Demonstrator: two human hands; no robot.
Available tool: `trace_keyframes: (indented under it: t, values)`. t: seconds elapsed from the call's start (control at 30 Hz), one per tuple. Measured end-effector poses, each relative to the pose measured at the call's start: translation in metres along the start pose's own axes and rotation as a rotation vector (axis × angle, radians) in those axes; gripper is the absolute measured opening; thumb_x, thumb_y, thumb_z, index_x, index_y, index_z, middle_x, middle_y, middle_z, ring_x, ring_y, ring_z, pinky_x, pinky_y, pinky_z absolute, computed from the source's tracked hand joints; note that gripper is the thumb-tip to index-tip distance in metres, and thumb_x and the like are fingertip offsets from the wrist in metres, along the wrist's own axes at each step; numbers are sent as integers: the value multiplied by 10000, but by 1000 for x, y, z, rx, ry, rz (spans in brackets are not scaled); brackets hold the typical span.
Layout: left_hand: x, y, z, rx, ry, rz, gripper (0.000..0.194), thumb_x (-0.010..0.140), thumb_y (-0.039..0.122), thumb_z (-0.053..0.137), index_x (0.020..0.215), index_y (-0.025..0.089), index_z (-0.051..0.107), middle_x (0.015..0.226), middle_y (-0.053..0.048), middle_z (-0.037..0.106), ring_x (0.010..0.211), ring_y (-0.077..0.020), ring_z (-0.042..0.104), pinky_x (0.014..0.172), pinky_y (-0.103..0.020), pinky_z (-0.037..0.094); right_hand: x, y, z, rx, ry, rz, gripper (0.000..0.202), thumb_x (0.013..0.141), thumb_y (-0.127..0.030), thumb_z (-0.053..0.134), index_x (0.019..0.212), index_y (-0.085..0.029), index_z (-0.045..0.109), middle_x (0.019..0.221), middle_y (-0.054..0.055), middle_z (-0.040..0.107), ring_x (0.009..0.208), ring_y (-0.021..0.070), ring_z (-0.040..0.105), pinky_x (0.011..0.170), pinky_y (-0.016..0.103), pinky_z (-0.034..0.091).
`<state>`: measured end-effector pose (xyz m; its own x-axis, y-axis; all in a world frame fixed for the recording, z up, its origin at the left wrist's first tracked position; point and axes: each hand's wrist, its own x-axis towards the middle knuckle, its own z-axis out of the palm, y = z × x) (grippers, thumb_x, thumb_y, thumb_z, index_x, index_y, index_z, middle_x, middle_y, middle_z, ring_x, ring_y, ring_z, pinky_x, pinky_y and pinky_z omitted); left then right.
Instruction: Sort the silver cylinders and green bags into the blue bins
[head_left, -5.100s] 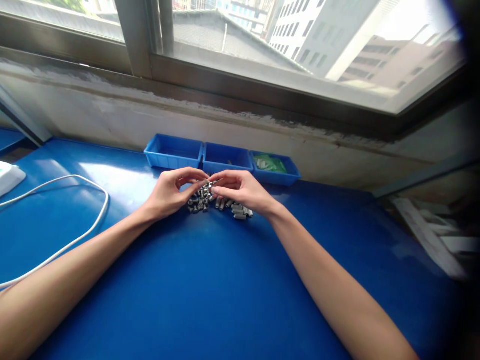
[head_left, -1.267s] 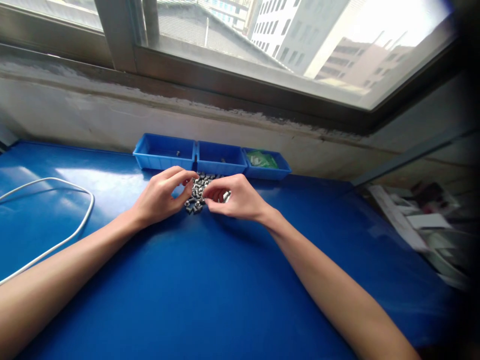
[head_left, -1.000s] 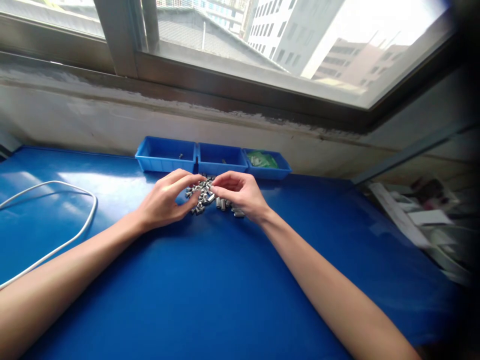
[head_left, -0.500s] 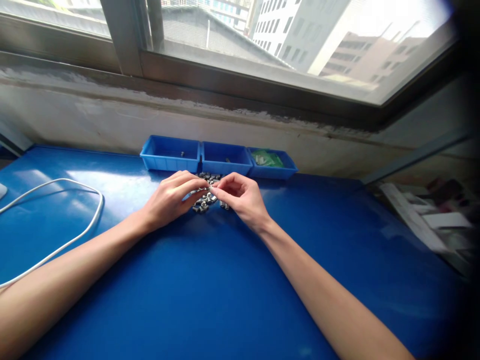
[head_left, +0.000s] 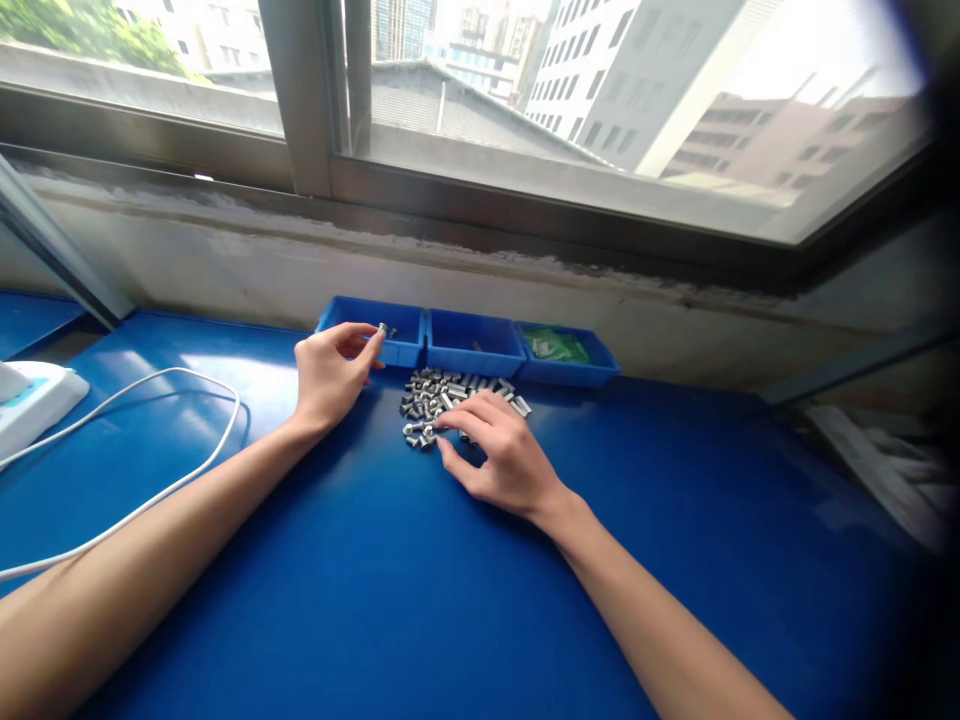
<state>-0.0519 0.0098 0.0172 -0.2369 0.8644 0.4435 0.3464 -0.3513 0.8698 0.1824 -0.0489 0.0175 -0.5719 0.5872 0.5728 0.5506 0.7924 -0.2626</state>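
We record three blue bins in a row on the blue table [head_left: 420,580], near the wall. The left bin [head_left: 405,352] contains one small loose part [head_left: 394,332]; the middle bin [head_left: 474,358] contains another small part [head_left: 477,346], its form too small to make out. The right bin [head_left: 574,374] holds a green plastic bag [head_left: 568,346] with pale contents we cannot identify. Our left hand [head_left: 328,375] pinches a small metal piece [head_left: 382,329] between thumb and index finger; the piece sits at the fingertips, over the left bin, apart from the loose part inside it. Our right hand [head_left: 514,455] is spread, thumb and index finger apart, at the near right side of the metal pile [head_left: 427,398]. We cannot tell whether its fingertips touch any part there. The pile lies on the table in front of the left and middle bins, with short dark-shanked pieces on the left and longer silvery cylinders [head_left: 521,406] toward the right. A white cable [head_left: 237,405] curves across the table, left of our left hand.
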Motion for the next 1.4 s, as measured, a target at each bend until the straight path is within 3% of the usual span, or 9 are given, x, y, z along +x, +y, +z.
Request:
trace_keyframes:
  t: [0.23,0.47,0.77,0.97,1.13,1.23,1.4]
  values:
    - [-3,-8,-1,-2,-85,44,310,884,432,740,1043,168,777,678,-28,740,495,-148,685,406,-193,512,-1,0,6,-52,-89,-58,111,942,-224,637,1030,-202,701,971,93,734,933,252,635,867,425,525]
    - [-14,-5,2,175,-279,402,212,936,284,620,1055,183,763,651,13,699,495,-102,625,551,-200,523,-1,0,7,-83,-112,-71,100,964,-204,600,1001,-182,691,955,92,741,920,244,622,866,416,517]
    - [-18,-11,1,315,-352,678,235,929,177,563,1054,174,761,800,-22,778,535,-100,623,570,-207,484,1,-6,14,-91,-71,-26,116,954,-158,564,890,-189,656,865,80,718,861,235,614,812,382,513]
    - [-18,-10,2,307,-344,731,220,925,143,570,1044,153,755,790,-17,771,502,-83,589,552,-198,467,-1,-2,18,17,14,33,111,889,-113,619,923,-202,676,882,59,741,838,218,649,804,364,536]
    - [-19,-10,2,310,-335,747,208,930,143,575,1041,154,751,816,-16,776,504,-75,584,556,-192,465,0,-2,17,161,103,94,129,916,-128,649,962,-216,731,957,49,760,899,200,700,853,345,564]
    - [-20,-9,1,307,-322,752,212,937,158,576,1066,166,744,842,-16,775,514,-73,587,573,-194,473,3,-5,15,237,167,188,125,943,-161,658,1001,-219,753,1001,53,758,937,195,713,876,340,568]
    - [-22,-6,-1,337,-318,797,233,935,206,601,1129,167,724,789,-12,728,568,-99,606,609,-219,489,7,-5,14,415,241,410,80,933,-272,713,965,-209,749,940,40,770,819,179,719,790,319,593]
